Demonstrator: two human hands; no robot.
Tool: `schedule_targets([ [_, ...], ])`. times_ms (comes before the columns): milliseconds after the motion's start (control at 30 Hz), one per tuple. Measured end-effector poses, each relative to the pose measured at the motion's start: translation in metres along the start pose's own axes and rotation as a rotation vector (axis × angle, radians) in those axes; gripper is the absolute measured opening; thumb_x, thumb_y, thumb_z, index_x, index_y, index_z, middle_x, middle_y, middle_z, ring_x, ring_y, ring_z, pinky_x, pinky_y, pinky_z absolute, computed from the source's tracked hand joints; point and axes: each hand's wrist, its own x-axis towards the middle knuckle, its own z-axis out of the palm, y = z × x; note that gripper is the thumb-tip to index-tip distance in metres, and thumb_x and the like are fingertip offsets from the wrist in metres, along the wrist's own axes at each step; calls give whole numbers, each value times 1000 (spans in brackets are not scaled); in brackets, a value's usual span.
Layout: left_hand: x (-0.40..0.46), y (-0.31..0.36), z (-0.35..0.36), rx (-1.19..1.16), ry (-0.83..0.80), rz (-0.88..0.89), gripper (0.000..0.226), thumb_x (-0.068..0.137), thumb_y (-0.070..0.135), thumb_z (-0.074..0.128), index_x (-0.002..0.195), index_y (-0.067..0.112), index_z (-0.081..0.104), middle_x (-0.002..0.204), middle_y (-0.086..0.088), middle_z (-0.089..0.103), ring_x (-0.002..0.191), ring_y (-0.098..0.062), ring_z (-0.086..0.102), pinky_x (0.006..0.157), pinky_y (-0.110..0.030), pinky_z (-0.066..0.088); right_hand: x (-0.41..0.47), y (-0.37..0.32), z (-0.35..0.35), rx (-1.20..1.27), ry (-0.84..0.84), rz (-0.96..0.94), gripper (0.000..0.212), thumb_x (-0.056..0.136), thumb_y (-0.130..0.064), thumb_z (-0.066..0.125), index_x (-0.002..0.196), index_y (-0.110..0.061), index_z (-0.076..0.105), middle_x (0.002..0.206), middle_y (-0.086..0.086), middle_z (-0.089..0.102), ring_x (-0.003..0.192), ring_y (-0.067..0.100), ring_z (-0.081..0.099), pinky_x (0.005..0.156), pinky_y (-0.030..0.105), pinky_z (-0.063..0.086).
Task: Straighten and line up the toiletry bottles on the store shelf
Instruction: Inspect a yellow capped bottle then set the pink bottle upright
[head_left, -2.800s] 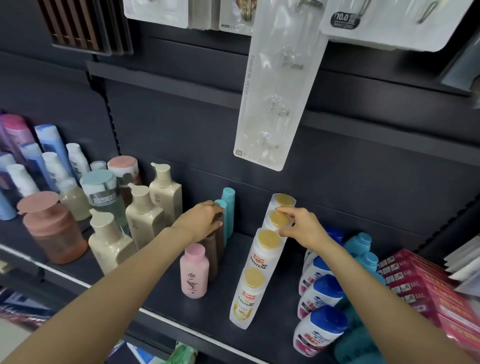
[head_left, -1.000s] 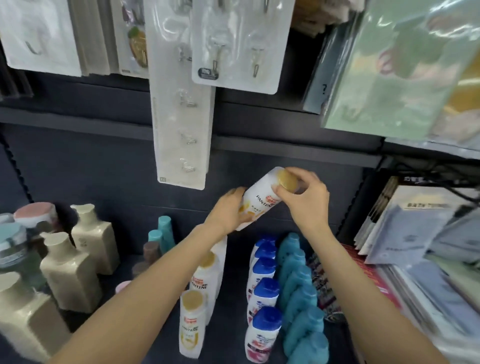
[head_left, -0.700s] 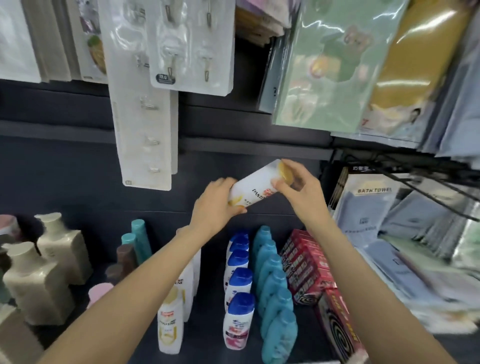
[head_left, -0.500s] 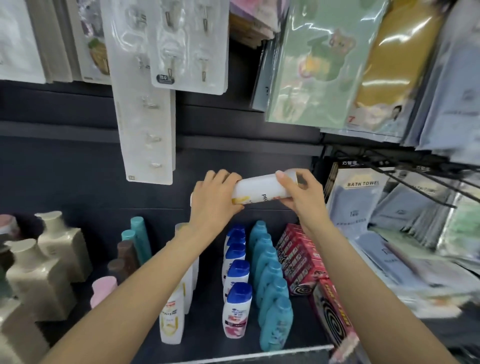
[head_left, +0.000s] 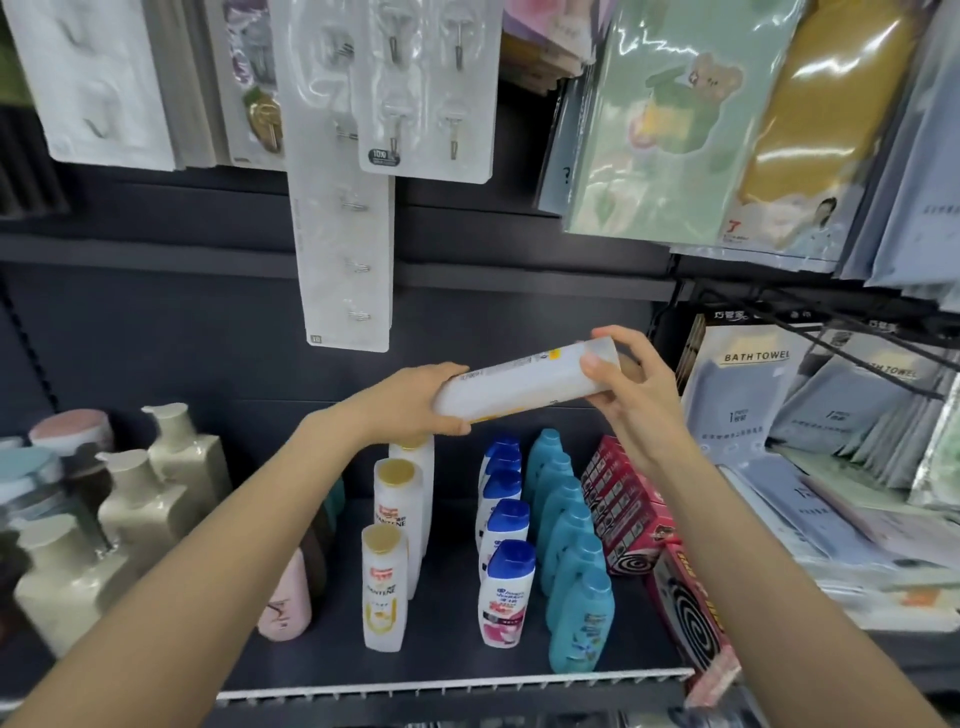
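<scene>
White shampoo bottle is held in the air above the shelf, lying almost level, its back label turned to the camera; that print is too small to be read. Its base end is gripped by the left hand, fingers curled over the top and thumb underneath. Its cap end is held by the right hand, fingers wrapped round the top and thumb pressed on the near side; the cap itself is hidden.

Directly below, three gold-capped white bottles are stood in a front-to-back row; "PANTENE" is read on the front two. Beside them to the right, a row of blue-capped white bottles is seen, about five, with label text blurred. Next right, six teal bottles are lined up. One pink bottle is partly covered by the left forearm. Three cream pump bottles are stood at far left. Red boxes are placed right of the teal row. "BATH TOWEL" is printed on hanging packs at right.
</scene>
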Motion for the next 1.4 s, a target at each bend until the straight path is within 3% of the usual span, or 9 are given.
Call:
schedule_targets([
  [100,-6,-1,5,7,99,2,71,73,37,76,134,22,43,126,3,51,105,-10,48,88,-23,39,-1,3,-4,59,-70,35,38,82,1,62,117,-12,56,112,4,66,102,15,64,88,30,54],
  [300,-18,-3,9,240,443,-67,73,71,37,76,134,25,40,129,5,42,119,-15,37,79,-34,43,-5,22,-5,15,-116,176,58,80,2,65,134,-10,48,118,9,67,111,21,63,91,27,53],
  [433,-19,-5,12,362,719,95,65,59,23,83,117,14,54,115,-6,56,106,-22,46,65,-29,44,-2,24,-1,207,-138,225,83,60,-2,75,136,-17,45,120,11,65,115,27,60,98,39,48],
  [533,-18,-12,14,418,800,181,65,53,19,84,110,8,56,108,-11,60,99,-25,48,75,-36,49,-1,23,1,243,-136,213,86,55,-3,77,134,-17,47,122,12,63,117,28,59,97,39,48],
  [667,-21,-16,15,323,760,146,66,58,21,85,116,10,56,115,-9,59,105,-26,48,85,-39,47,-3,24,6,160,-104,159,80,57,-11,77,132,-19,51,112,2,69,110,22,63,93,33,52],
  [767,-25,-16,12,55,620,55,69,65,28,82,126,20,52,122,4,52,111,-13,38,93,-25,34,0,21,9,153,-106,135,63,59,-19,77,120,-20,59,110,1,70,108,19,64,88,29,54],
  [1033,-30,-13,9,-446,439,-118,46,71,28,79,114,28,64,105,14,65,97,-4,60,76,-12,45,16,20,11,223,-161,162,61,68,-13,72,126,-10,54,116,3,67,110,16,63,86,26,53],
  [1167,-30,-12,5,-756,313,-190,18,81,28,70,99,27,71,94,6,72,86,-10,67,64,-16,51,21,21,18,192,-36,196,35,76,-12,68,109,-7,58,104,9,67,97,17,67,80,30,57],
  [1400,-36,-28,5,-1243,284,-309,35,85,13,64,119,13,57,114,-8,66,98,-24,68,71,-32,59,33,26,28,46,141,327,27,83,-25,70,96,-4,61,96,11,72,89,18,71,75,32,59],
])
